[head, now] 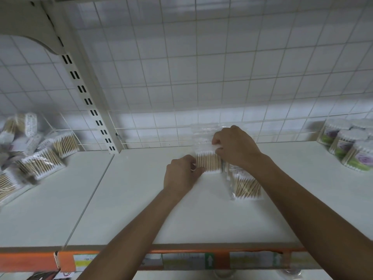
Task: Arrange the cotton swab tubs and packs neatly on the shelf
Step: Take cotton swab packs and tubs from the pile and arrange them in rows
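Orange shelf rail (222, 249) at six o'clock; beyond it, toward twelve, I see one swab pack (209, 161) clamped between both hands: left hand (181, 174) at its eight, right hand (236, 148) at its two, sticks running twelve-to-six.

White shelf (141, 209), two boards, seam (90, 198) at left. White wire grid back panel (201, 67) before pale wall. Cream slotted upright (90, 91); bracket (26, 23) upper left. Orange front rail (30, 261) carrying paper labels (181, 260). Light dim, cool.
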`<state>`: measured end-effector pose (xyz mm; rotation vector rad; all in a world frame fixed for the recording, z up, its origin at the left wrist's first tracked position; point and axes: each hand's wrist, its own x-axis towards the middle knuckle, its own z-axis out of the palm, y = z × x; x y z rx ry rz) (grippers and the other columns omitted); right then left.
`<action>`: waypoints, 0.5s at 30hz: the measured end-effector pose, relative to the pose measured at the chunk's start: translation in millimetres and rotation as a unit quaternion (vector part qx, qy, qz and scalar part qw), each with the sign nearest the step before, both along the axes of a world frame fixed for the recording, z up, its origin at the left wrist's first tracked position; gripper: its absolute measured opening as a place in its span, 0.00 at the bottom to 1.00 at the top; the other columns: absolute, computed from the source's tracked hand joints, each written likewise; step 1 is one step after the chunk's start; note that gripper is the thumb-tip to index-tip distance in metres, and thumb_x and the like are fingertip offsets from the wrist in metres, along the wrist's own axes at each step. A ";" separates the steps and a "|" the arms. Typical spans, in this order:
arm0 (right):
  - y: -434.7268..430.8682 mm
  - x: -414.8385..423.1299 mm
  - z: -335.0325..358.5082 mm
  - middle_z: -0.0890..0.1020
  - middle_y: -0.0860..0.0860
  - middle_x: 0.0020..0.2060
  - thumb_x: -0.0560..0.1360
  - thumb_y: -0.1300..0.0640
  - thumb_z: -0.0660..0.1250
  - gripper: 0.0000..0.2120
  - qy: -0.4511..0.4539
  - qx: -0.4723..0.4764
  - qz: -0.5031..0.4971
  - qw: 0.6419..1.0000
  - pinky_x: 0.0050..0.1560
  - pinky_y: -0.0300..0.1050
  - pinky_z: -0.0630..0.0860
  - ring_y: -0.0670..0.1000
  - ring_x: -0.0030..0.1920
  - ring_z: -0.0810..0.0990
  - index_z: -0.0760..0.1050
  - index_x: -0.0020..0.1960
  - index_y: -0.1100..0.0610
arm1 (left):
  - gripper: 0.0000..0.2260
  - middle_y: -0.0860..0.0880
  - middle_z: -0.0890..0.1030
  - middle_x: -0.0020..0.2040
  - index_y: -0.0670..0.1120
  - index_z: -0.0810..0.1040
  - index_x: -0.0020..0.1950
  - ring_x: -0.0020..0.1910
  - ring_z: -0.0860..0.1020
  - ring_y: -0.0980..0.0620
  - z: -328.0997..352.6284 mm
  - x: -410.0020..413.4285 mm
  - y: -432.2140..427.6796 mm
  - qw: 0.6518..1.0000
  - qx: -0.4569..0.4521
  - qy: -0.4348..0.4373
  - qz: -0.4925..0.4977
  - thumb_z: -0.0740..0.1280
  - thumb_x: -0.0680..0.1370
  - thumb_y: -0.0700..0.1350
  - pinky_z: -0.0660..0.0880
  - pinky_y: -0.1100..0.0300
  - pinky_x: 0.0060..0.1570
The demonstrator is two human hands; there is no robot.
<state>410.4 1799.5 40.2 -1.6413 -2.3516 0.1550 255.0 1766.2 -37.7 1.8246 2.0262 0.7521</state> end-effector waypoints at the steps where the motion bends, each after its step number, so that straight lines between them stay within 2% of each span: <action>1: -1.6 -1.3 2.3 0.80 0.51 0.53 0.73 0.61 0.66 0.14 -0.002 0.007 0.004 1.000 0.52 0.46 0.76 0.51 0.55 0.76 0.78 0.57 0.54 | 0.15 0.54 0.83 0.47 0.51 0.79 0.55 0.50 0.80 0.52 2.2 -1.9 -0.3 1.000 0.000 0.006 0.003 0.68 0.73 0.57 0.73 0.60 0.53; 6: -9.5 -26.6 9.3 0.79 0.52 0.54 0.76 0.55 0.63 0.13 -0.010 0.067 0.041 0.997 0.55 0.48 0.73 0.53 0.58 0.73 0.76 0.59 0.54 | 0.16 0.54 0.83 0.51 0.50 0.78 0.58 0.53 0.80 0.51 21.0 -23.2 -2.9 0.998 0.043 0.036 0.018 0.61 0.78 0.58 0.73 0.57 0.54; 10: -14.1 -63.8 4.7 0.78 0.52 0.56 0.77 0.53 0.61 0.14 -0.011 0.062 0.083 0.995 0.56 0.47 0.70 0.54 0.60 0.71 0.74 0.61 0.54 | 0.15 0.50 0.82 0.54 0.47 0.76 0.61 0.55 0.79 0.49 30.6 -53.3 -6.2 0.992 0.087 0.087 0.033 0.61 0.79 0.53 0.72 0.56 0.54; 15: -18.2 -118.7 -7.1 0.78 0.52 0.57 0.78 0.52 0.61 0.15 -0.012 0.047 0.140 0.989 0.56 0.48 0.70 0.54 0.60 0.71 0.74 0.63 0.54 | 0.17 0.46 0.79 0.58 0.47 0.73 0.65 0.57 0.76 0.46 30.8 -104.3 -18.1 0.986 0.075 0.124 0.077 0.62 0.79 0.51 0.72 0.54 0.53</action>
